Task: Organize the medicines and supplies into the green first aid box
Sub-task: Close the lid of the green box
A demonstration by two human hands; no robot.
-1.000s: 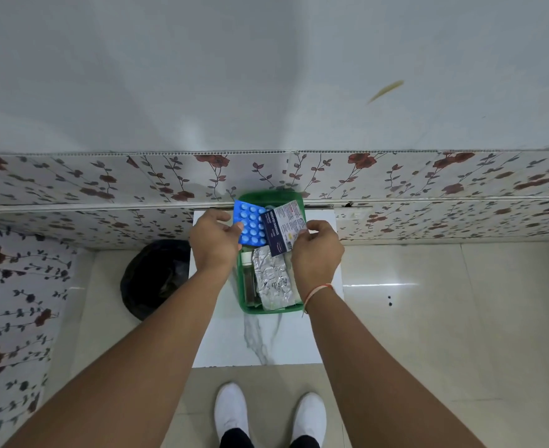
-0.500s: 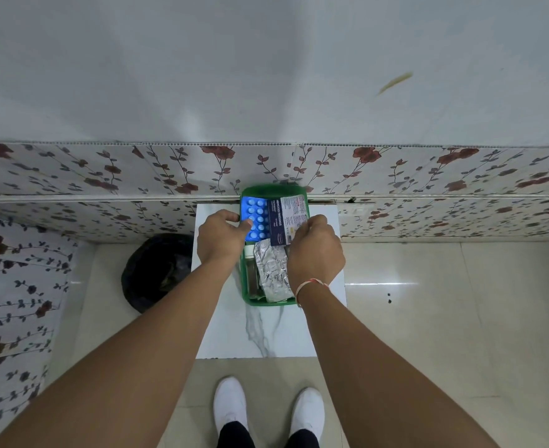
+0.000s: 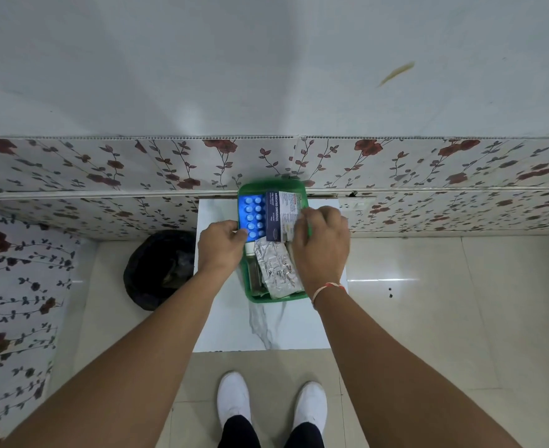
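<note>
I see the white marble-patterned table (image 3: 234, 324) standing against the floral wall panel, with a black plastic bag (image 3: 156, 270) on the floor to its left. The green plastic first aid box (image 3: 278, 299) sits on the table's far half. My right hand (image 3: 321, 250) curls over the box's right rim, fingers pinching the white-and-navy dressings carton (image 3: 281, 215). My left hand (image 3: 223, 247) is half closed, its fingertips pressing the blue blister pack (image 3: 250, 215) lying beside the carton. A crinkled silver foil strip (image 3: 274, 270) lies nearer me; what sits under it is hard to make out.
</note>
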